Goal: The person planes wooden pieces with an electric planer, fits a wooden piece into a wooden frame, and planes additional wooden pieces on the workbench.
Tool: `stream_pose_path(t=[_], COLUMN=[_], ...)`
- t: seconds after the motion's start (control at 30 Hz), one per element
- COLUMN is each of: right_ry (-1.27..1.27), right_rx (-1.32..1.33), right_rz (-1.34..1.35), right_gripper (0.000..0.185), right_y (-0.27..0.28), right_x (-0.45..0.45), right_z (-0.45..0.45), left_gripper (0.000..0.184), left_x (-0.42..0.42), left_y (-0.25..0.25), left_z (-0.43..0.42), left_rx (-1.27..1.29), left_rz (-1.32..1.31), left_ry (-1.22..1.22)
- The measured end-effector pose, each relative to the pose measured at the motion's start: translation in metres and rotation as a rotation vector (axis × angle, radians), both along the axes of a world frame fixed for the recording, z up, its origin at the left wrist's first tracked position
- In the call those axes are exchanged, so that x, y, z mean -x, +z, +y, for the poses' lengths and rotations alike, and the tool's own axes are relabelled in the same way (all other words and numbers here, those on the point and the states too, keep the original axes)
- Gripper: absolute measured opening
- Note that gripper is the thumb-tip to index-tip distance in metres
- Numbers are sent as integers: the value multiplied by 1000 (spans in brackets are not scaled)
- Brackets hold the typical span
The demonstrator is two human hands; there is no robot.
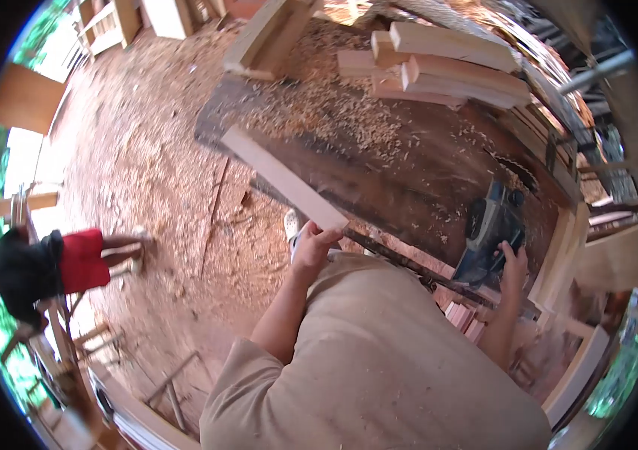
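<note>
My left hand [313, 246] is closed on the near end of a pale, planed wooden strip [281, 177]. The strip slants away to the far left, over the edge of the dark workbench [409, 195]. On the bench's right side, my right hand [514, 266] has its fingers wrapped at the rear of a dark blue-green electric planer [490, 229]. That planer rests on the bench top, apart from the strip. Part of its handle is hidden by my fingers.
Shavings [349, 120] lie over the bench's far part. Several cut wooden blocks [461, 71] are stacked at the back, beside a thick beam [270, 37]. A person in red shorts [82, 261] bends at the left. Wooden frame pieces [567, 255] stand at the right.
</note>
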State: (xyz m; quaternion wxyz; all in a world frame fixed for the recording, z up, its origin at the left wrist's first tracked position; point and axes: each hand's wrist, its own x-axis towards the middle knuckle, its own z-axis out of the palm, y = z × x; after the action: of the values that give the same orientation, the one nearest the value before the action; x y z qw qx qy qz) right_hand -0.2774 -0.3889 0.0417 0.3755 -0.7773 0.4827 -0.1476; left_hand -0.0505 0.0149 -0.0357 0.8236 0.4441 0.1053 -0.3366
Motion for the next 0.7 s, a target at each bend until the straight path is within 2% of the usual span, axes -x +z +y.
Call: stream_pose_path(t=[0.07,0.1,0.13,0.2,0.23,0.27,0.33,0.4,0.43,0.47,0.5,0.57,0.6,0.67,0.7], right_ry=[-155,-121,-97,-202,-185,-163,-192,-204,-90,12,9,299,290,518,513], right_rx=[-570,-601,-599,-850,-879,-868,-815,-724,-622,-525,-520,-582,-577,-650,-647], right_rz=[-311,-333,-327,-450,-485,-470,-354,-302,-189,-71,-62,-83,-71,-47,-38], right_gripper=[33,36,36,43,45,45,39,38,39,40,40,49,49,42,42], right_y=[-21,-27,-28,-13,-15,-11,-4,3,9,16,27,54,61,68,69], right_x=[7,5,5,-5,-7,-11,-19,-30,-34,-32,-31,-24,-26,-37,-45], right_z=[-12,-15,-20,-16,-19,-20,-12,-4,3,14,26,52,63,83,91], left_gripper=[42,50,50,48,55,57,52,51,51,51,50,49,47,47,50], left_x=[14,14,12,8,5,-4,-11,-19,-30,-40,-53,-90,-119,-155,-170], left_y=[3,17,29,43,16,2,-29,-10,-37,-59,-34,-10,-46,-13,3], left_z=[-6,-10,-17,-34,-40,-45,-44,-31,-15,1,15,43,65,64,59], left_rx=[-251,-517,-512,-1054,-1124,-1120,-996,-849,-948,-1008,-1139,-1192,-1228,-1354,-1382], left_rz=[11,-34,-30,-346,-404,-310,-394,-314,-383,-441,-400,-342,-444,-569,-633], left_ry=[-60,-144,-121,-315,-235,-239,-196,-271,-317,-184,-122,19,48,63,66])
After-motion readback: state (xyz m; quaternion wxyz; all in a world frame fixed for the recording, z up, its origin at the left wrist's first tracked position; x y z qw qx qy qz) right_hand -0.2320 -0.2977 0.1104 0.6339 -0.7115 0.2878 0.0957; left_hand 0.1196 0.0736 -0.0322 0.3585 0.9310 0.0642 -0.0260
